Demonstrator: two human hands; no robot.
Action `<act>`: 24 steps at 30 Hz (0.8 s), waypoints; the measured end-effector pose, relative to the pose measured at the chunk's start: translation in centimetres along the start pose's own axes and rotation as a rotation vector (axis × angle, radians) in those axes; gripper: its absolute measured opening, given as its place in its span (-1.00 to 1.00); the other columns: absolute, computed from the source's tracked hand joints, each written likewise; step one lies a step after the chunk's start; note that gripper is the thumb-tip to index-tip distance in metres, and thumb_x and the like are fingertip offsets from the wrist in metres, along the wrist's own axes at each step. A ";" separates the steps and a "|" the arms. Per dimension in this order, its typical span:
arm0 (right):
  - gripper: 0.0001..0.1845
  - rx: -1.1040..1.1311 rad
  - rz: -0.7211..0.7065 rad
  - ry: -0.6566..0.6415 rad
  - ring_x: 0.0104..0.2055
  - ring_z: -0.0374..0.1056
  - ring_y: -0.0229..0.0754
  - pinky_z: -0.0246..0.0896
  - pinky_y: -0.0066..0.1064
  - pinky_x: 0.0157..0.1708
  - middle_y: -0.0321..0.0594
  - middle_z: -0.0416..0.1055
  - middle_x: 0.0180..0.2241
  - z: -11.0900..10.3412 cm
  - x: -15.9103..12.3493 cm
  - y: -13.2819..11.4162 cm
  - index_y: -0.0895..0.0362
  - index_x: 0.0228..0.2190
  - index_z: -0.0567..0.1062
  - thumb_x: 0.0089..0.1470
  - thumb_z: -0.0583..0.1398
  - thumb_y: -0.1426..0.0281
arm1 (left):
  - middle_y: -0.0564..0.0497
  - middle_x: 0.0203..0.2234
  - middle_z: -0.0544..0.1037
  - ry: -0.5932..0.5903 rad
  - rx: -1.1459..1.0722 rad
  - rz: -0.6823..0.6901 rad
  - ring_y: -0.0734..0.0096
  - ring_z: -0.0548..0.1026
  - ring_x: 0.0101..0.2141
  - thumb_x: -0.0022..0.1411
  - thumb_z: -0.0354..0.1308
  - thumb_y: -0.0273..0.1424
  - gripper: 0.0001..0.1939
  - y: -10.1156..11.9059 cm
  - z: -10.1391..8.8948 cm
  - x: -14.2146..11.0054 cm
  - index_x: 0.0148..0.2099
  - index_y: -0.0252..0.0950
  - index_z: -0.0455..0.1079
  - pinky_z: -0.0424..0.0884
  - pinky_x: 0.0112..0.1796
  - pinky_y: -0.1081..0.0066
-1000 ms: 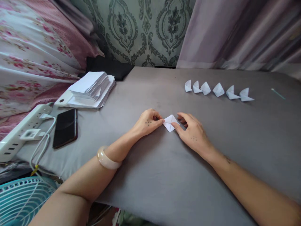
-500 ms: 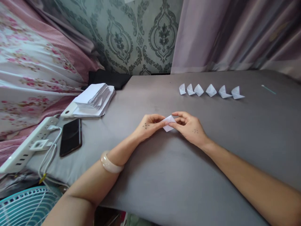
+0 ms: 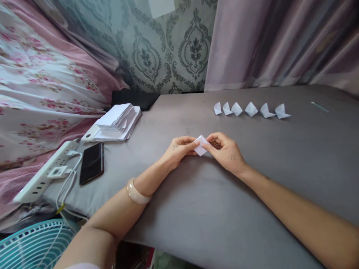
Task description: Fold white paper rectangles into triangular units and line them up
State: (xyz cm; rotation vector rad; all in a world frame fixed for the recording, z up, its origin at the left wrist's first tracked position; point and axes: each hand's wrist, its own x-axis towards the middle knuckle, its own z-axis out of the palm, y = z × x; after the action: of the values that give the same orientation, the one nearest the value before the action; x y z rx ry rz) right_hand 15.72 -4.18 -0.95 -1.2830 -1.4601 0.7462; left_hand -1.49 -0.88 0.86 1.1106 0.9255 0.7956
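A small folded white paper piece (image 3: 201, 145) is held just above the grey table (image 3: 196, 209), between both of my hands. My left hand (image 3: 179, 149) pinches its left side with curled fingers. My right hand (image 3: 224, 151) pinches its right side, thumb on top. A pale bangle (image 3: 136, 192) circles my left wrist. Behind my hands, several finished folded paper shapes (image 3: 251, 109) stand in a row across the table.
A stack of white paper sheets (image 3: 117, 121) lies at the table's left, with a black phone (image 3: 91, 163) and a white power strip (image 3: 45, 172) with cables nearer me. A teal fan guard (image 3: 33, 244) sits at bottom left. A thin green stick (image 3: 319, 107) lies far right.
Both hands lifted the paper piece off the table and closed in on it; it was lying flat a second ago. The camera view shifted slightly.
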 end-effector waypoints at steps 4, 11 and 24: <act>-0.73 0.024 0.003 0.015 -0.37 0.39 -0.23 0.27 -0.36 -0.36 -0.27 0.47 -0.39 -0.1 0.2 0.0 0.10 -0.38 0.43 -0.03 0.30 0.19 | -0.09 -0.32 0.61 -0.038 -0.006 0.035 0.42 0.53 -0.33 -0.01 0.38 -0.23 -0.59 -0.2 0.1 -0.1 -0.14 -0.36 0.54 0.44 -0.27 0.42; -0.63 0.168 0.122 -0.014 -0.31 0.42 -0.16 0.33 -0.27 -0.25 -0.20 0.51 -0.36 -0.5 0.4 -0.5 0.11 -0.38 0.46 -0.11 0.33 0.09 | -0.12 -0.29 0.61 -0.082 0.071 0.087 0.39 0.53 -0.30 0.02 0.36 -0.19 -0.54 -0.1 0.4 -0.3 -0.09 -0.39 0.53 0.44 -0.24 0.41; -0.62 0.261 0.161 -0.059 -0.33 0.40 -0.19 0.32 -0.29 -0.25 -0.24 0.48 -0.39 -0.7 0.6 -0.6 0.10 -0.42 0.46 -0.17 0.36 0.09 | -0.13 -0.27 0.62 -0.087 0.130 0.123 0.38 0.53 -0.31 0.04 0.34 -0.18 -0.54 -0.3 0.4 -0.3 -0.08 -0.40 0.53 0.45 -0.24 0.38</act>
State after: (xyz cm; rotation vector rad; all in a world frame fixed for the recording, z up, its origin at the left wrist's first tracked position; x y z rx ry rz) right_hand 16.25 -3.87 -0.07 -1.1938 -1.2666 1.0529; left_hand -1.23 -1.34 0.70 1.3162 0.8517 0.7897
